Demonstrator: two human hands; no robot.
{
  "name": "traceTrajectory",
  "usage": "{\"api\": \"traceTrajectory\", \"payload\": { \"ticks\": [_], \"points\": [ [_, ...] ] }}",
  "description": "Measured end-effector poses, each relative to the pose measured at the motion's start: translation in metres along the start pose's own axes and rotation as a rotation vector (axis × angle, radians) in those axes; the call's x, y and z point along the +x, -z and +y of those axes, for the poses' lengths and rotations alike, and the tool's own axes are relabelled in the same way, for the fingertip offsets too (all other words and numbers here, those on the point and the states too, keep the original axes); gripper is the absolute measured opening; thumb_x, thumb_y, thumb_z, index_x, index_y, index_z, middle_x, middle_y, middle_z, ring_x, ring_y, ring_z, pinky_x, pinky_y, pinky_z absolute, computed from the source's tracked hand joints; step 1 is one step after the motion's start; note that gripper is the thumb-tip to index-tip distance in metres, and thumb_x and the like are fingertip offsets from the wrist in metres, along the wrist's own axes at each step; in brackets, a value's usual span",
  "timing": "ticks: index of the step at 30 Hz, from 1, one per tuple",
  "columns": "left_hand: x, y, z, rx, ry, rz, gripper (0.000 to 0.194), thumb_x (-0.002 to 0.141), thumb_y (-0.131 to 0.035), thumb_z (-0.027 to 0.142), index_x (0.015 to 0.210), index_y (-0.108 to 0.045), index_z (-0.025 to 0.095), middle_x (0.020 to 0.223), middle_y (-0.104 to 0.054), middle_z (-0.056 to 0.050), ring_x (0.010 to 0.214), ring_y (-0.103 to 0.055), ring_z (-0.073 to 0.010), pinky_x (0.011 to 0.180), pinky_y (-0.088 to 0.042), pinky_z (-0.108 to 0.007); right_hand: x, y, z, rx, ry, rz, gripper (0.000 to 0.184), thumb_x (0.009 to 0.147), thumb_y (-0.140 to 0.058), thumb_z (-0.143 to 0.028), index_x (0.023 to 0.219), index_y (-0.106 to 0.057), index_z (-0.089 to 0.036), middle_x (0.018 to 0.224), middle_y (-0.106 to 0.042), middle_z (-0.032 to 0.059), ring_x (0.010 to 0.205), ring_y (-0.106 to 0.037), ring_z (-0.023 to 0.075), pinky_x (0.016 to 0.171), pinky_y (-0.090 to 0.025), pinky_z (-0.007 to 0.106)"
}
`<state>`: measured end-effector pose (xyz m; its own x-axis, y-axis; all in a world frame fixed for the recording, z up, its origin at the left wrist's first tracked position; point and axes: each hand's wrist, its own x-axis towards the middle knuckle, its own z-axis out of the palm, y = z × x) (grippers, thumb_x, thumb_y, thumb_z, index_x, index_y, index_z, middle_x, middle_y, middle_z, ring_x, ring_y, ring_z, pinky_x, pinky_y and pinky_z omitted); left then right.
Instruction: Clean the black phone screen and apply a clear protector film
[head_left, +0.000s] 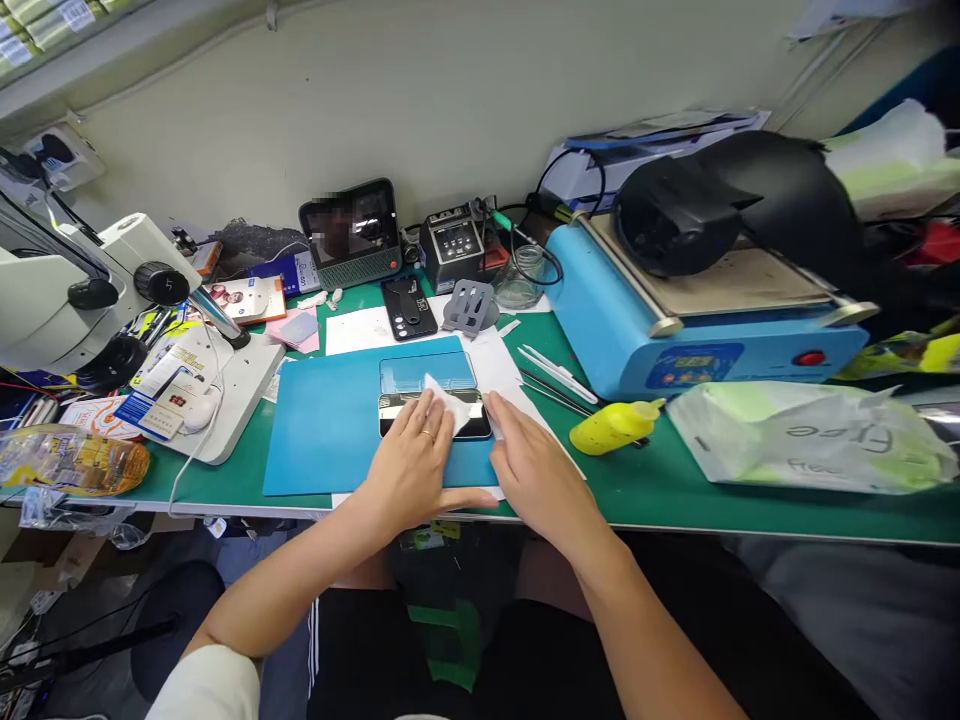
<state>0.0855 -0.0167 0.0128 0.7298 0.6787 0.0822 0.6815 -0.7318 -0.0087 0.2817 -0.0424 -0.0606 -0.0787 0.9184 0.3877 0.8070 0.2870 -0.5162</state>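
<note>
On a blue mat [322, 430] lies a phone [474, 430], its dark glossy face up and crossed by a bright reflection. My left hand [412, 455] presses a folded white wipe [451, 408] onto it, fingers long over the wipe and thumb stretched to the right. At the phone's right end is my right hand [536, 470], its fingers straight and touching or very near the edge. Just behind the phone sits a thin clear panel with a dark outline [420, 373]. What lies under the left fingers is hidden.
A yellow bottle [611, 428], white tweezers [559, 372] and a wipes pack [817, 440] lie to the right, before a blue heated-plate machine [690, 350]. Behind are a black phone [409, 307], a metal stand [469, 307] and a soldering station [452, 250]. A microscope [135, 290] stands left.
</note>
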Motion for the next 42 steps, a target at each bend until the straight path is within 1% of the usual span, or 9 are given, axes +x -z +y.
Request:
{"api": "traceTrajectory", "payload": {
  "ticks": [4, 7, 10, 13, 18, 24, 33, 39, 42],
  "points": [
    [0.011, 0.004, -0.014, -0.051, -0.104, 0.020, 0.044, 0.111, -0.042, 0.043, 0.132, -0.067, 0.013, 0.148, -0.066, -0.011, 0.149, -0.049, -0.0339, 0.122, -0.040, -0.050, 0.000, 0.005, -0.003, -0.002, -0.020, -0.020, 0.060, 0.103, -0.034, -0.020, 0.163, -0.037, -0.014, 0.156, -0.058, 0.0195, 0.145, -0.055, 0.0340, 0.118, -0.050, 0.057],
    [0.005, 0.002, -0.026, -0.110, -0.024, 0.099, 0.030, 0.109, -0.045, 0.022, 0.108, -0.075, 0.020, 0.126, -0.078, -0.006, 0.124, -0.065, -0.0281, 0.101, -0.052, -0.046, 0.000, 0.009, -0.006, -0.013, -0.028, -0.040, 0.059, 0.104, -0.033, -0.020, 0.162, -0.038, -0.012, 0.156, -0.057, 0.0198, 0.147, -0.054, 0.0339, 0.120, -0.049, 0.056],
    [-0.003, 0.002, -0.036, -0.149, 0.081, 0.201, 0.026, 0.108, -0.050, 0.024, 0.100, -0.075, 0.021, 0.112, -0.081, -0.005, 0.107, -0.067, -0.0258, 0.084, -0.051, -0.043, 0.001, 0.010, -0.008, -0.018, -0.038, -0.052, 0.060, 0.104, -0.033, -0.021, 0.163, -0.038, -0.013, 0.157, -0.057, 0.0187, 0.148, -0.053, 0.0336, 0.120, -0.049, 0.057],
    [-0.008, 0.007, -0.039, -0.163, 0.138, 0.267, 0.024, 0.109, -0.051, 0.028, 0.100, -0.073, 0.022, 0.106, -0.081, -0.004, 0.099, -0.065, -0.0239, 0.080, -0.048, -0.040, 0.001, 0.009, -0.008, -0.031, -0.046, -0.054, 0.059, 0.104, -0.032, -0.021, 0.162, -0.039, -0.012, 0.157, -0.057, 0.0192, 0.149, -0.052, 0.0339, 0.120, -0.048, 0.057],
    [-0.008, 0.010, -0.030, -0.043, 0.024, 0.151, 0.023, 0.102, -0.065, 0.042, 0.103, -0.072, 0.021, 0.110, -0.075, -0.008, 0.100, -0.061, -0.0264, 0.079, -0.046, -0.040, 0.003, 0.007, -0.008, -0.051, -0.030, -0.047, 0.058, 0.103, -0.033, -0.019, 0.158, -0.043, -0.006, 0.155, -0.058, 0.0213, 0.147, -0.053, 0.0336, 0.119, -0.049, 0.054],
    [-0.007, 0.006, -0.030, 0.004, 0.127, 0.056, 0.017, 0.105, -0.062, 0.027, 0.092, -0.071, 0.021, 0.100, -0.074, -0.005, 0.098, -0.061, -0.0244, 0.078, -0.041, -0.039, 0.004, 0.007, -0.009, -0.075, -0.046, -0.043, 0.058, 0.102, -0.035, -0.018, 0.157, -0.045, -0.003, 0.155, -0.058, 0.0217, 0.146, -0.054, 0.0332, 0.119, -0.049, 0.052],
    [-0.019, 0.018, -0.054, -0.218, 0.242, 0.147, 0.017, 0.106, -0.061, 0.026, 0.095, -0.072, 0.023, 0.105, -0.077, -0.002, 0.096, -0.061, -0.0216, 0.080, -0.039, -0.037, 0.005, 0.006, -0.009, -0.091, -0.024, -0.034, 0.057, 0.103, -0.034, -0.018, 0.156, -0.045, -0.002, 0.155, -0.058, 0.0224, 0.146, -0.056, 0.0325, 0.119, -0.050, 0.052],
    [-0.019, 0.014, -0.053, -0.291, 0.227, 0.117, 0.019, 0.107, -0.058, 0.025, 0.095, -0.073, 0.023, 0.105, -0.077, -0.002, 0.096, -0.062, -0.0225, 0.081, -0.040, -0.037, 0.005, 0.003, -0.007, -0.090, -0.012, -0.005, 0.057, 0.101, -0.035, -0.017, 0.155, -0.046, -0.003, 0.153, -0.061, 0.0214, 0.145, -0.057, 0.0323, 0.119, -0.050, 0.052],
    [-0.020, 0.012, -0.057, -0.308, 0.245, 0.159, 0.018, 0.105, -0.059, 0.024, 0.092, -0.071, 0.023, 0.103, -0.076, -0.002, 0.094, -0.061, -0.0223, 0.081, -0.040, -0.037, 0.005, 0.001, -0.005, -0.086, -0.013, 0.000, 0.057, 0.101, -0.035, -0.017, 0.155, -0.046, -0.003, 0.153, -0.060, 0.0219, 0.145, -0.056, 0.0328, 0.119, -0.050, 0.052]
  ]
}}
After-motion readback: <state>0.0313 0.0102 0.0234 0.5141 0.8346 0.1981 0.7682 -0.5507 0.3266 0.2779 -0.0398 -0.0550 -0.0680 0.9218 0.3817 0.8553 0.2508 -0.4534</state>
